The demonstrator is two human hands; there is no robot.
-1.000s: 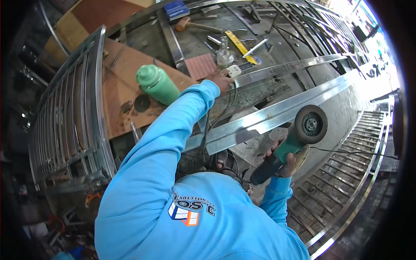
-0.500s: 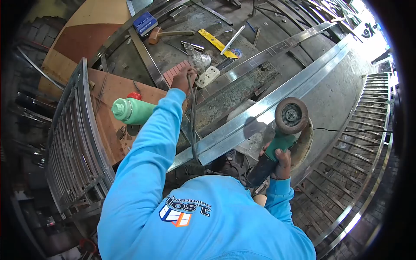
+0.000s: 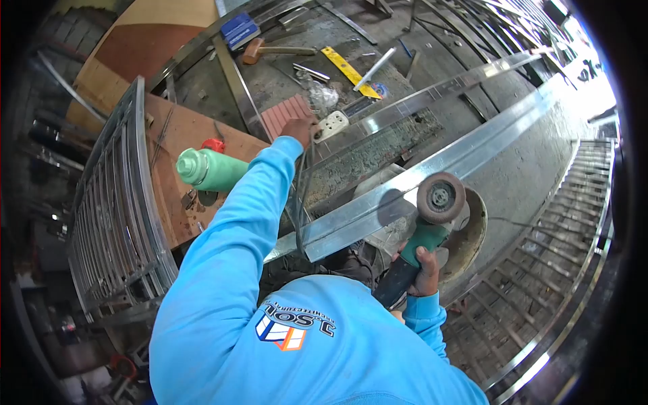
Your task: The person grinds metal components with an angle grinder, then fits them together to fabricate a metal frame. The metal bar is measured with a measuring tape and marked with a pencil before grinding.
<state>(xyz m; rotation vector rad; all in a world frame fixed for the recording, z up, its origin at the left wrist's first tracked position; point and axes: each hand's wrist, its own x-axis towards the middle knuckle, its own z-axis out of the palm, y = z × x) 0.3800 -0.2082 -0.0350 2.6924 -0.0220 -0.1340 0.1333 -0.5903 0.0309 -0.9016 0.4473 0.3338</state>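
Observation:
My left hand (image 3: 300,130) is closed around a dark power cord (image 3: 302,209), right beside a white socket strip (image 3: 332,125). The cord hangs down over the metal beam in a loop; whatever its end looks like is hidden by my fingers. In my right hand (image 3: 425,271) I grip an angle grinder (image 3: 420,244) by its green and dark body. Its round, worn disc (image 3: 441,197) faces up, near the long shiny metal beam (image 3: 364,210). A ribbed reddish block (image 3: 283,115) lies just beyond my left hand.
A green bottle (image 3: 212,170) lies on the wooden board (image 3: 177,135) at left. Beyond are a mallet (image 3: 283,50), a blue box (image 3: 239,30) and a yellow square (image 3: 347,69). Barred metal frames stand at left (image 3: 121,209) and right (image 3: 547,250). A round container (image 3: 476,229) sits behind the grinder.
My left hand has come slightly closer to the socket strip with the cord. The grinder in my right hand has shifted left and toward me. The whole view has tilted a little.

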